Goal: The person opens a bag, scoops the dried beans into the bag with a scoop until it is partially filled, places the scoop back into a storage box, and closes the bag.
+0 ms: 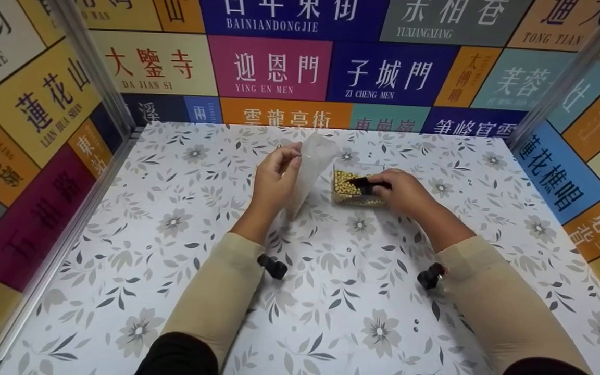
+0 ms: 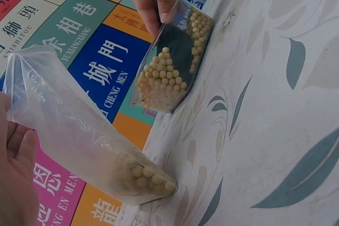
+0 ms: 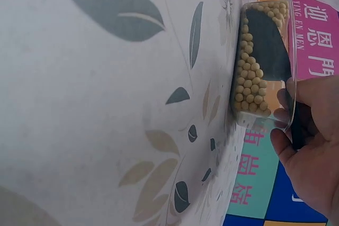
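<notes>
My left hand point(image 1: 278, 174) pinches the upper edge of a clear plastic bag point(image 1: 314, 159), which stands upright on the table. Soybeans point(image 2: 145, 178) lie in the bottom of the bag in the left wrist view. To the right of it is a clear plastic box point(image 1: 354, 200) holding more soybeans point(image 3: 249, 88). My right hand point(image 1: 405, 191) grips the handle of a black scoop point(image 1: 362, 184) at the box's right side. The scoop's blade point(image 3: 267, 41) is down inside the box among the beans, seen through the wall in the right wrist view.
A white tablecloth point(image 1: 227, 291) with grey flowers and leaves covers the table. Upright panels point(image 1: 271, 67) with coloured street-name signs stand along the back and both sides. A black wrist-camera mount point(image 1: 273, 266) sits on each sleeve.
</notes>
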A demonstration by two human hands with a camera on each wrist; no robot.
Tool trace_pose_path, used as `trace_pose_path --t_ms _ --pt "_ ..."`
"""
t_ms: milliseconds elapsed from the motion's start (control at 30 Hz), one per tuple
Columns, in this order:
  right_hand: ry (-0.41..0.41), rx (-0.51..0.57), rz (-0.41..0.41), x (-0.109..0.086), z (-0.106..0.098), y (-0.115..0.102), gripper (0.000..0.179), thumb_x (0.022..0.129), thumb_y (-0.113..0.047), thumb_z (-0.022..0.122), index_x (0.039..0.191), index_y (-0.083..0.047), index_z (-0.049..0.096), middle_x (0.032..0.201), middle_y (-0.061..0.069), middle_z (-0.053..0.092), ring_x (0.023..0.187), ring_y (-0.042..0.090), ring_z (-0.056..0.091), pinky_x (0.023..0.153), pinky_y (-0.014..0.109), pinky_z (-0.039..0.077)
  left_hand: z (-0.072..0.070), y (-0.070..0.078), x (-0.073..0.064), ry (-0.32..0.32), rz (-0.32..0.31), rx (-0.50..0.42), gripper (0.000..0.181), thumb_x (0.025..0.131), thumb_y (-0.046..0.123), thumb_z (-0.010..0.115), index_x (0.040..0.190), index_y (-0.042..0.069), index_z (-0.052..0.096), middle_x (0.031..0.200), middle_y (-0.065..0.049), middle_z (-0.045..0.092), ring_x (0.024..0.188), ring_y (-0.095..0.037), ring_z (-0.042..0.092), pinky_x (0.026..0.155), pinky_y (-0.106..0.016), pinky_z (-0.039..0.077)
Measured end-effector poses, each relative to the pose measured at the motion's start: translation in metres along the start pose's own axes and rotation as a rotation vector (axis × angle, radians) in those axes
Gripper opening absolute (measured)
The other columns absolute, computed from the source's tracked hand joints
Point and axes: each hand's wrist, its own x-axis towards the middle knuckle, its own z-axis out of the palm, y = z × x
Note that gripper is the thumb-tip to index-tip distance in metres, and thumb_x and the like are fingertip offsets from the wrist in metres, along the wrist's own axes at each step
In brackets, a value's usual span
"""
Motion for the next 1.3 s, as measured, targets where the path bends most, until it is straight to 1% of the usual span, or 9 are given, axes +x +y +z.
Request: trace_pose_path --t_ms 100,200,267,433,600,667,867,1033,1300 --pt "-0.010 0.033 0.026 -0.001 0.000 -0.001 0.034 0.102 -0.027 0.055 0.136 -0.023 0.059 0.143 0.008 0.052 0.125 0.029 0.053 0.097 0.049 0.047 0.000 -0.001 0.000 -0.002 0.009 0.002 0.011 0.098 0.020 0.060 0.103 0.011 0.065 0.128 0.003 0.067 0.120 -0.009 0.061 0.103 -0.022 0.051" --pt "-0.005 0.060 0.041 -0.001 0.001 0.000 0.033 0.102 -0.027 0.054 0.135 -0.023 0.060 0.142 0.007 0.052 0.120 0.027 0.054 0.093 0.046 0.047 0.000 0.000 0.000 -0.003 0.014 0.007 0.012 0.099 0.021 0.060 0.104 0.012 0.066 0.128 0.002 0.067 0.120 -0.009 0.062 0.103 -0.022 0.051" --pt "0.009 0.067 0.033 -0.001 0.002 0.000 0.033 0.102 -0.026 0.054 0.134 -0.022 0.061 0.139 0.008 0.054 0.120 0.028 0.054 0.095 0.047 0.046 0.000 -0.001 0.000 -0.002 0.011 0.010 0.012 0.099 0.022 0.060 0.104 0.013 0.066 0.127 0.004 0.067 0.120 -0.007 0.061 0.103 -0.022 0.051" --pt "0.052 0.086 0.013 0.000 0.005 0.003 0.032 0.102 -0.026 0.054 0.133 -0.018 0.061 0.135 0.009 0.056 0.127 0.030 0.051 0.106 0.052 0.043 0.000 0.000 0.000 -0.008 -0.010 0.013 0.011 0.099 0.022 0.060 0.105 0.015 0.065 0.128 0.006 0.066 0.121 -0.005 0.060 0.103 -0.020 0.049" --pt "0.085 0.104 0.015 -0.002 0.005 0.004 0.033 0.102 -0.027 0.053 0.133 -0.019 0.060 0.139 0.008 0.053 0.132 0.030 0.049 0.110 0.053 0.041 0.002 0.002 0.000 0.004 -0.038 0.000 0.013 0.098 0.017 0.060 0.106 0.008 0.065 0.130 -0.001 0.066 0.123 -0.013 0.061 0.104 -0.022 0.050" --pt "0.093 0.105 0.014 -0.002 0.005 0.004 0.032 0.102 -0.026 0.053 0.133 -0.019 0.060 0.140 0.008 0.053 0.133 0.030 0.048 0.111 0.053 0.040 0.002 0.003 0.000 0.008 -0.035 0.002 0.013 0.098 0.016 0.061 0.106 0.007 0.065 0.130 -0.003 0.066 0.123 -0.015 0.061 0.104 -0.023 0.050" --pt "0.084 0.097 0.006 -0.001 0.009 0.006 0.033 0.102 -0.026 0.054 0.134 -0.020 0.060 0.143 0.007 0.051 0.135 0.030 0.046 0.113 0.052 0.039 0.000 0.001 0.000 0.001 -0.011 0.014 0.011 0.099 0.021 0.060 0.105 0.013 0.065 0.128 0.005 0.067 0.121 -0.006 0.060 0.103 -0.020 0.049" --pt "0.091 0.122 0.005 -0.002 0.011 0.005 0.034 0.102 -0.029 0.054 0.135 -0.021 0.059 0.144 0.005 0.050 0.135 0.029 0.046 0.112 0.052 0.040 0.000 -0.001 0.000 -0.003 0.006 0.007 0.011 0.099 0.020 0.060 0.104 0.013 0.065 0.127 0.004 0.067 0.121 -0.005 0.060 0.103 -0.021 0.050" --pt "0.170 0.171 -0.004 -0.007 0.013 0.008 0.032 0.100 -0.028 0.057 0.131 -0.022 0.062 0.142 0.003 0.053 0.136 0.027 0.047 0.113 0.049 0.040 0.000 -0.001 0.000 -0.004 0.003 0.007 0.010 0.099 0.021 0.060 0.103 0.014 0.065 0.127 0.005 0.067 0.120 -0.004 0.061 0.102 -0.020 0.051"
